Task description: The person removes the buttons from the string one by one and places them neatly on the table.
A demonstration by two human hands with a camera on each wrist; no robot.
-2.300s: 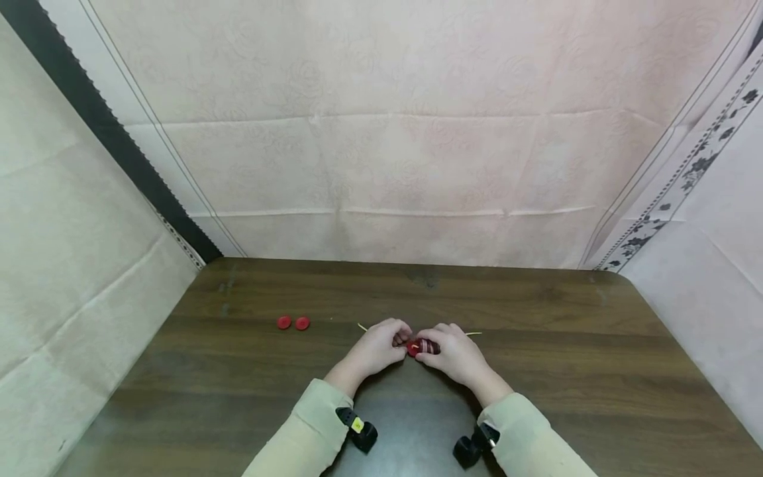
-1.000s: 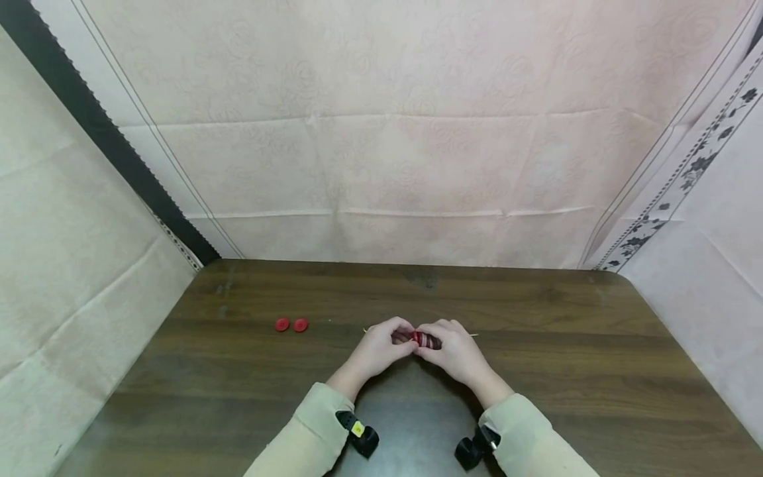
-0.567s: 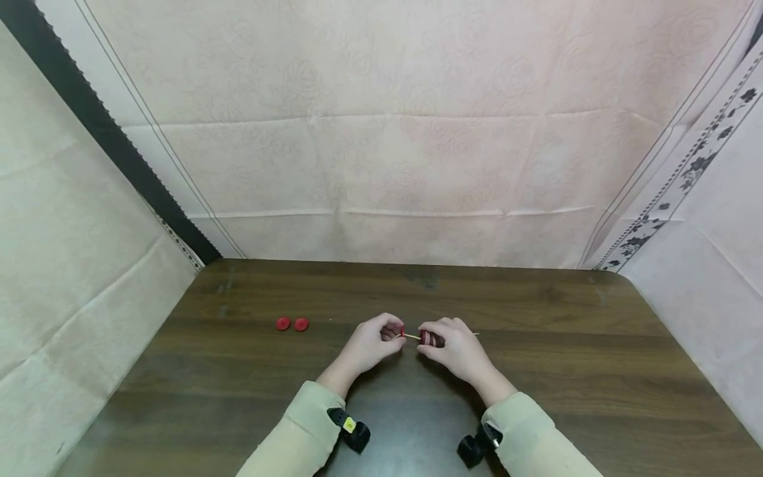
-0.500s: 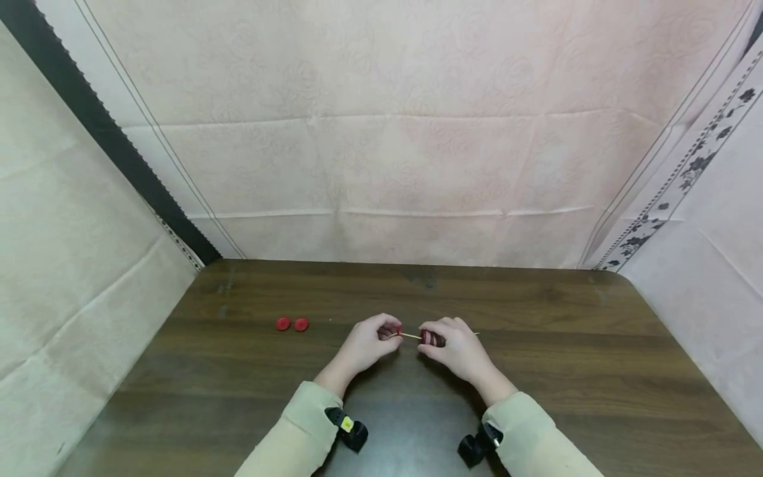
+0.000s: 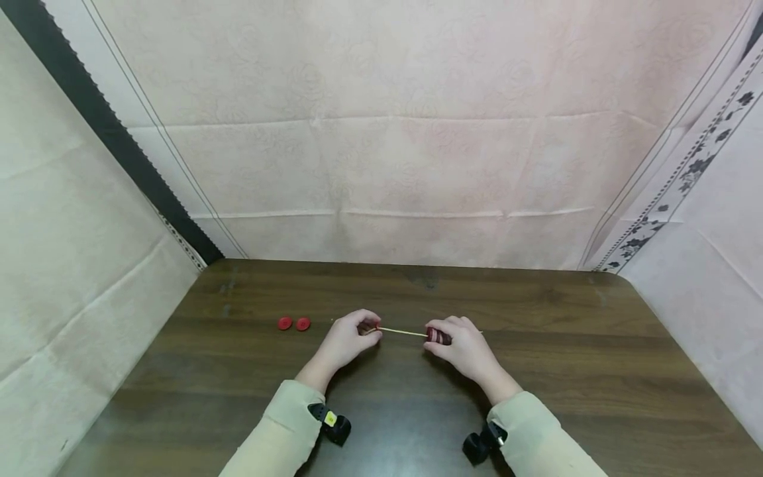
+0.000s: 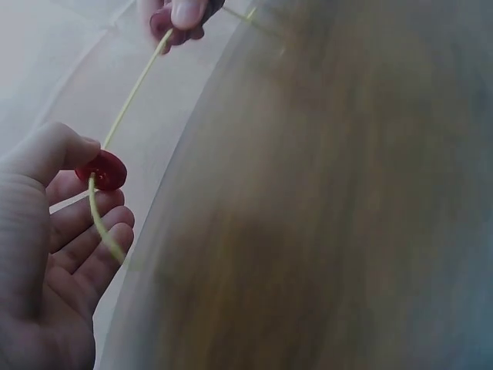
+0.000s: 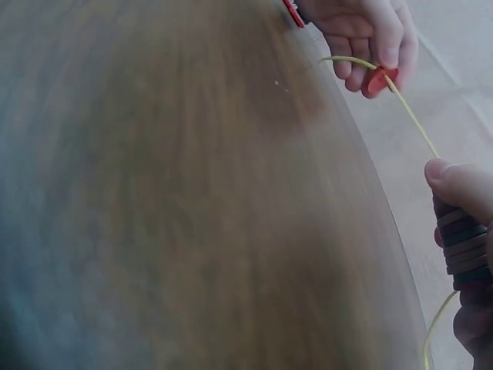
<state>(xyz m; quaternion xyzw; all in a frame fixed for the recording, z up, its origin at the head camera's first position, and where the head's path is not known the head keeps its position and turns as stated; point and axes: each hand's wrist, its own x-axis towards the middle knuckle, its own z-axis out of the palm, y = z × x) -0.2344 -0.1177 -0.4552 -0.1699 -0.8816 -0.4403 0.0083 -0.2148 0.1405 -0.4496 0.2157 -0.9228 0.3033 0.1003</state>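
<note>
My left hand point(image 5: 344, 339) pinches a red button point(image 6: 110, 169) by its edge between thumb and fingertips. A yellow cord point(image 5: 402, 332) passes through this button, and its loose end curves down over the left fingers in the left wrist view. From the button the cord runs straight across to my right hand point(image 5: 467, 348). There, thumb and fingers grip a stack of several buttons point(image 7: 464, 245), dark red and pale by turns, threaded on the same cord. Part of the stack is hidden behind the right fingers. The cord's other end point(image 7: 435, 327) hangs out below the stack.
Two more red buttons, a left one point(image 5: 285, 323) and a right one point(image 5: 303, 324), lie side by side on the brown wooden table point(image 5: 536, 324), left of my left hand. Pale cloth point(image 5: 387, 165) hangs behind the table's far edge and at both sides.
The hands were together at the stack; my left hand has since drawn away to the left with the red button, baring a growing length of cord. My right hand has shifted slightly right.
</note>
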